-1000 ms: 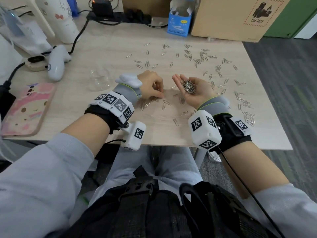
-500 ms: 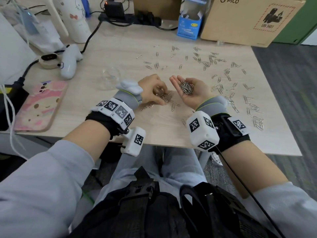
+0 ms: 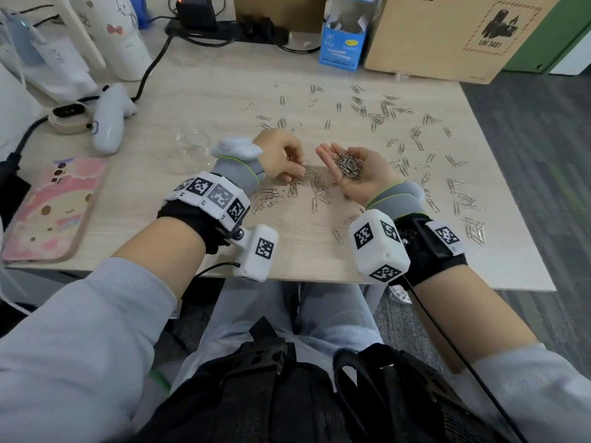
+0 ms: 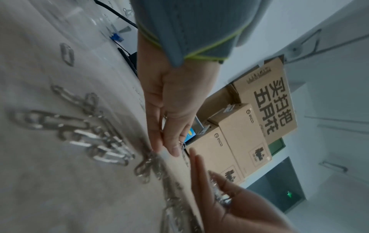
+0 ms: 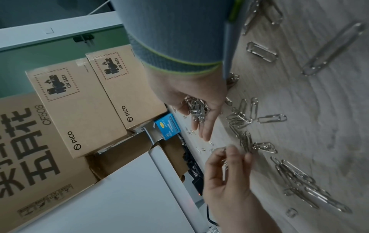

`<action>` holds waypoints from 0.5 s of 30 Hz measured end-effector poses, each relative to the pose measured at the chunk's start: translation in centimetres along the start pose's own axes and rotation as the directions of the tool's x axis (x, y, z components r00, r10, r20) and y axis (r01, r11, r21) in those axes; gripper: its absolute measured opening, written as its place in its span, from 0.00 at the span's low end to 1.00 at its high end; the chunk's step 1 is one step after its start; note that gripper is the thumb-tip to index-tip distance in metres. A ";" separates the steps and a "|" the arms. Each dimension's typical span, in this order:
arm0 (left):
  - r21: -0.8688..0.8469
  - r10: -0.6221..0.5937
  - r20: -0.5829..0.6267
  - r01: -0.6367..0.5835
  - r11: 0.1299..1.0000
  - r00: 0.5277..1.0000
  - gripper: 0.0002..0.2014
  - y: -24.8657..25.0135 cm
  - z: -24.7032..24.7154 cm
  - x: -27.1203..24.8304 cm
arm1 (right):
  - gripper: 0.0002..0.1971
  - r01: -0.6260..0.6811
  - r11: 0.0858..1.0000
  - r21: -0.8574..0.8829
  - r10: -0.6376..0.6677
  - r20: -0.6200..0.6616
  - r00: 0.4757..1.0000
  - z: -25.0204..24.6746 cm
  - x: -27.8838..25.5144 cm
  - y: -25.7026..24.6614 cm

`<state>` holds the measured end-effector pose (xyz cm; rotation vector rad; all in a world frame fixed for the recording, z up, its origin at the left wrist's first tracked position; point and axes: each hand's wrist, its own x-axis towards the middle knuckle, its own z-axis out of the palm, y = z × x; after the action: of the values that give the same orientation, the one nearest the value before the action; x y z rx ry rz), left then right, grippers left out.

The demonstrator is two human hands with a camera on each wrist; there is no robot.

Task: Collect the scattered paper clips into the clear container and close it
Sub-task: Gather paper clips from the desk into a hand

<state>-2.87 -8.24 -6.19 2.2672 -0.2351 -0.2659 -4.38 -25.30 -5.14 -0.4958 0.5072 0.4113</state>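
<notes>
Silver paper clips (image 3: pixel 380 111) lie scattered over the light wooden table (image 3: pixel 224 91), with a denser cluster (image 3: pixel 316 187) between my hands. My right hand (image 3: pixel 339 153) is turned palm up just above the table, and a pile of clips (image 3: pixel 348 166) rests in its open palm; the right wrist view shows the same pile (image 5: pixel 196 108). My left hand (image 3: pixel 295 169) sits close to the left of it, fingers curled, pinching a few clips (image 5: pixel 224 151) over the cluster. The clear container (image 3: pixel 192 148) stands open on the table, left of my left hand.
A phone in a pink case (image 3: pixel 51 209) lies at the left edge, with a white controller (image 3: pixel 110 118) and a black cable (image 3: pixel 153 68) behind it. A small blue box (image 3: pixel 343 39) and a cardboard box (image 3: pixel 457 36) line the far edge. More clips (image 3: pixel 473 228) reach the right edge.
My left hand has stayed beside the right palm, working its fingers on the cluster of clips. The right hand keeps its pile. The head view has shifted slightly.
</notes>
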 end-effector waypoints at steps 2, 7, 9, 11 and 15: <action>-0.048 0.064 0.000 -0.064 0.997 0.998 0.13 0.9 -0.7 0.1 | 0.16 0.000 1.000 -0.021 0.000 -0.003 1.000 0.2 0.4 -0.1; -0.086 0.178 0.052 -0.173 0.981 0.983 0.08 3.6 -1.5 0.9 | 0.14 -0.072 0.983 -0.169 0.068 -0.030 0.997 1.1 1.4 0.5; -0.036 0.180 0.062 -0.178 0.983 0.982 0.09 4.3 -1.2 1.2 | 0.14 -0.087 0.974 -0.210 0.090 0.009 0.996 1.5 1.7 0.8; -0.028 0.164 0.074 -0.163 0.986 0.984 0.09 4.6 -0.9 1.4 | 0.16 -0.100 0.975 -0.201 0.113 0.056 0.992 1.9 1.9 1.0; -0.006 0.146 0.068 -0.146 0.989 0.987 0.11 4.7 -1.3 1.4 | 0.19 -0.114 0.980 -0.161 0.126 0.066 0.990 2.5 2.2 1.0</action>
<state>-1.52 -10.70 -1.91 2.2294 -0.4344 -0.2660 -2.16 -22.64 -4.80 -0.6011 0.4339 0.5870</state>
